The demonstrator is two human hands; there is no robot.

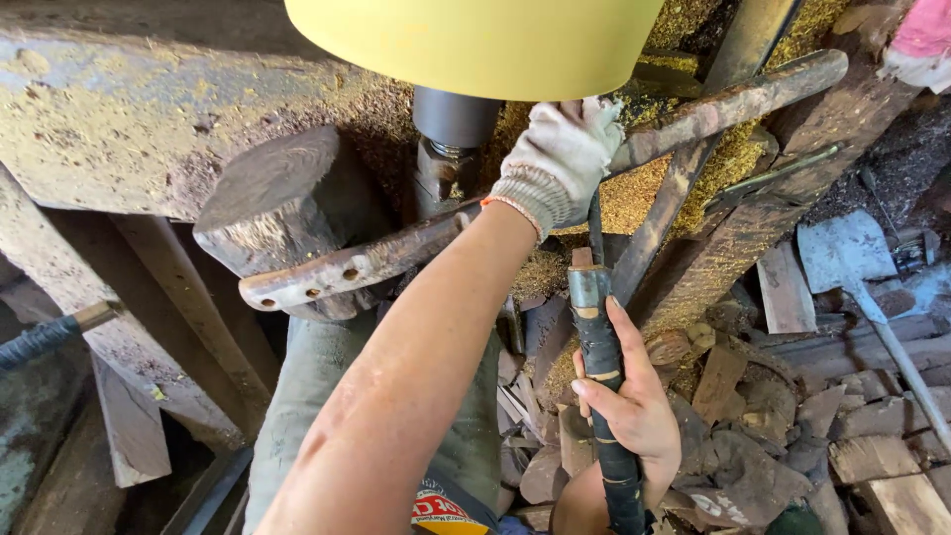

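gloved left hand (557, 159) clenched around rusty lever bar (535, 193), steadying it; below, bare right hand (634, 401) wrapped around taped tool handle (602, 376), holding it upright.

left hand (560, 159): gloved, upper centre of frame, arm stretched forward, fingers curled shut.
right hand (634, 406): bare, lower centre, fingers wrapped closed.

Gloved left hand (557, 159) grips a rusty metal bar (515, 203); bare right hand (634, 401) holds a taped handle (602, 367).
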